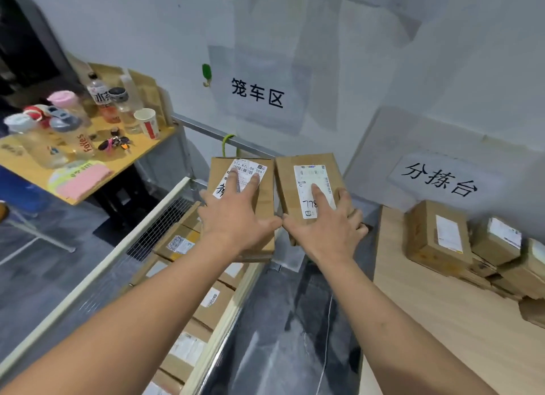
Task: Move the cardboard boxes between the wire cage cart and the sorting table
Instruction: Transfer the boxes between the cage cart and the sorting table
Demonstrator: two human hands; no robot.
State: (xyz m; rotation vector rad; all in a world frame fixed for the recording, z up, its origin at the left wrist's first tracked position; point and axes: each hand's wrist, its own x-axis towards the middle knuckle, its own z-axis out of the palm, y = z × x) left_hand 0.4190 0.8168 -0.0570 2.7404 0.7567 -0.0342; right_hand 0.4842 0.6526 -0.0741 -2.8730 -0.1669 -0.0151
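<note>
I hold two small cardboard boxes side by side in the air, over the gap between the wire cage cart [147, 226] and the wooden sorting table [427, 321]. My left hand [233, 217] grips the left box [265, 194], fingers spread over its white label. My right hand [324, 232] grips the right box [286, 182], forefinger along the label and the other fingers wrapped round the right edge. Several labelled boxes [212, 303] lie inside the cart below. More boxes [436, 235] are piled at the table's far right.
A yellow side table [126, 155] at the left carries bottles, cups and keys. A white wall with two paper signs stands close behind the cart and table. Dark grey floor [280, 335] shows between the cart's rim and the sorting table.
</note>
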